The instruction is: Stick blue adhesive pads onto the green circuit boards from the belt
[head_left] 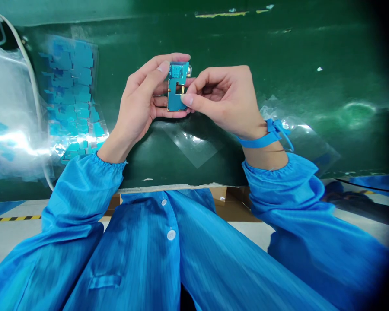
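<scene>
A small blue circuit board (176, 88) with a notch in its middle is held upright above the green work mat (278, 65). My left hand (145, 97) grips it from the left, thumb and fingers wrapped around its edges. My right hand (223, 97) is curled and pinches the board's right edge with thumb and forefinger. A blue strap (266, 137) circles my right wrist. Both arms wear blue smock sleeves.
A clear sheet carrying several blue stickers (73, 95) lies left of my hands. Shiny plastic bags (9, 125) and a white cable (32, 86) sit at the far left. Clear film pieces (194, 144) lie below my hands, and more film (301, 138) at right.
</scene>
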A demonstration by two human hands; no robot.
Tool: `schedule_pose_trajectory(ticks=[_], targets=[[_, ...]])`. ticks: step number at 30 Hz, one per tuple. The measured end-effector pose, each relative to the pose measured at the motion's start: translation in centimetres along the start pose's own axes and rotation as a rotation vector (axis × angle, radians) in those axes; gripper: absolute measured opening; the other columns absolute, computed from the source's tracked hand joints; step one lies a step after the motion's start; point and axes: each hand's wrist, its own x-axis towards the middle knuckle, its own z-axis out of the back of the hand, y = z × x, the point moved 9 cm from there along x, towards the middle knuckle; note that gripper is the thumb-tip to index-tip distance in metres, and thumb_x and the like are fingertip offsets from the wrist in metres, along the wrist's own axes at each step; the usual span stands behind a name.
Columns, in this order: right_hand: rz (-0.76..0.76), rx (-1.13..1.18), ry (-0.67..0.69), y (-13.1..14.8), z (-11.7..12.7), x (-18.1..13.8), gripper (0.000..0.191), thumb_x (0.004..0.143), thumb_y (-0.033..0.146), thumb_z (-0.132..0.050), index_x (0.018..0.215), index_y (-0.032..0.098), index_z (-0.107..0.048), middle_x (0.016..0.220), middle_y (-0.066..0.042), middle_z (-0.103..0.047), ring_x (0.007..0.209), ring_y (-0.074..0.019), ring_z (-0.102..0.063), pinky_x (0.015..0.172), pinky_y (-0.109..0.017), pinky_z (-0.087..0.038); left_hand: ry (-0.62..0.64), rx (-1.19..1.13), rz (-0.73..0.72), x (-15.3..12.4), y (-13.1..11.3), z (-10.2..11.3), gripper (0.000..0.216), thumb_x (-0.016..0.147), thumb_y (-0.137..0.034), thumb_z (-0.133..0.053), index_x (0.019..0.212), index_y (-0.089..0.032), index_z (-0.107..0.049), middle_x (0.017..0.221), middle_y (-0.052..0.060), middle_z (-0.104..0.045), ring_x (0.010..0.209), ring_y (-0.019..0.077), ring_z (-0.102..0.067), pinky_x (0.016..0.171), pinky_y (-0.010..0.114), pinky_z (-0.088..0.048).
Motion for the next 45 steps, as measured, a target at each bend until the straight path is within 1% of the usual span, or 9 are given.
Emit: schedule_pose_trajectory(ticks=[4,9,12,18,24,29,33,40,45], targets=[[-0.022,-0.01,-0.003,-0.1,0.0,-0.1,0.054,0.079,0.064,-0.101,0.08,0.018,-0.072,0.082,-0.003,-0.07,0.083,-0.0176,-0.073,0.079,-0.033,-0.064,0.013,-0.006,-0.021,0.0,0.0,-0.1,0.035,0.114,-0.041,-0.064,0.138,-0.018,-0.076,0.119,0.009,-0.082,0.096,0.0317,-0.085,0.081,0.046,-0.076],[0.025,0.019,-0.036,-0.1,0.1,0.0,0.05,0.079,0.059,-0.103,0.078,0.019,-0.073,0.08,-0.003,-0.071,0.081,-0.0182,-0.073,0.076,-0.032,-0.063,-0.016,0.039,-0.048,0.7,0.6,0.6,0.049,0.098,-0.064,-0.079,0.132,-0.029,-0.08,0.122,0.003,-0.084,0.103,0.0358,-0.085,0.076,0.047,-0.077],[0.052,0.013,-0.044,0.1,0.1,-0.1,0.049,0.079,0.059,-0.103,0.077,0.02,-0.073,0.081,-0.004,-0.073,0.085,-0.0202,-0.074,0.074,-0.032,-0.062,-0.004,0.053,-0.043,1.1,1.1,0.9,0.059,0.092,-0.069,-0.082,0.135,-0.029,-0.079,0.124,0.002,-0.084,0.106,0.037,-0.084,0.076,0.048,-0.077],[0.026,-0.031,-0.035,-0.1,0.2,-0.1,0.054,0.078,0.066,-0.101,0.077,0.022,-0.07,0.082,-0.005,-0.071,0.093,-0.0247,-0.075,0.078,-0.036,-0.066,0.038,0.032,-0.046,1.0,0.8,0.5,0.058,0.095,-0.063,-0.081,0.139,-0.025,-0.075,0.126,0.005,-0.084,0.105,0.0375,-0.084,0.078,0.05,-0.077],[0.013,-0.08,-0.024,-0.2,0.2,-0.1,0.051,0.082,0.062,-0.099,0.079,0.022,-0.069,0.084,-0.006,-0.071,0.099,-0.026,-0.075,0.081,-0.036,-0.068,0.043,0.008,-0.054,0.8,0.6,0.3,0.054,0.099,-0.061,-0.08,0.137,-0.023,-0.075,0.119,0.006,-0.085,0.086,0.0292,-0.083,0.076,0.044,-0.077],[0.026,-0.092,-0.013,-0.1,0.2,-0.1,0.057,0.082,0.071,-0.097,0.079,0.021,-0.07,0.085,-0.006,-0.072,0.093,-0.0244,-0.074,0.082,-0.038,-0.068,0.062,-0.053,-0.072,0.5,0.2,0.0,0.043,0.106,-0.05,-0.076,0.136,-0.019,-0.075,0.116,0.007,-0.084,0.088,0.0281,-0.085,0.076,0.043,-0.078],[0.055,-0.099,-0.004,-0.1,0.3,0.0,0.058,0.085,0.075,-0.092,0.082,0.021,-0.072,0.086,-0.006,-0.072,0.086,-0.0214,-0.072,0.079,-0.037,-0.066,0.047,-0.059,-0.065,0.2,0.0,-0.2,0.036,0.107,-0.05,-0.074,0.131,-0.023,-0.079,0.119,0.005,-0.084,0.09,0.0277,-0.085,0.078,0.041,-0.078],[0.118,-0.09,0.005,-0.3,0.4,0.2,0.039,0.087,0.051,-0.098,0.083,0.021,-0.074,0.084,-0.006,-0.074,0.077,-0.0171,-0.068,0.07,-0.033,-0.061,0.019,-0.056,-0.035,-0.2,-0.3,-0.6,0.034,0.109,-0.051,-0.07,0.129,-0.024,-0.078,0.12,0.004,-0.085,0.09,0.0256,-0.085,0.078,0.038,-0.077],[0.067,-0.139,0.004,-0.7,0.5,0.2,0.035,0.09,0.051,-0.095,0.082,0.024,-0.074,0.086,-0.008,-0.074,0.089,-0.0233,-0.072,0.076,-0.038,-0.065,-0.005,-0.045,-0.015,-0.5,-0.5,-0.9,0.031,0.11,-0.048,-0.068,0.129,-0.025,-0.078,0.122,0.005,-0.085,0.095,0.0271,-0.086,0.081,0.04,-0.077]])
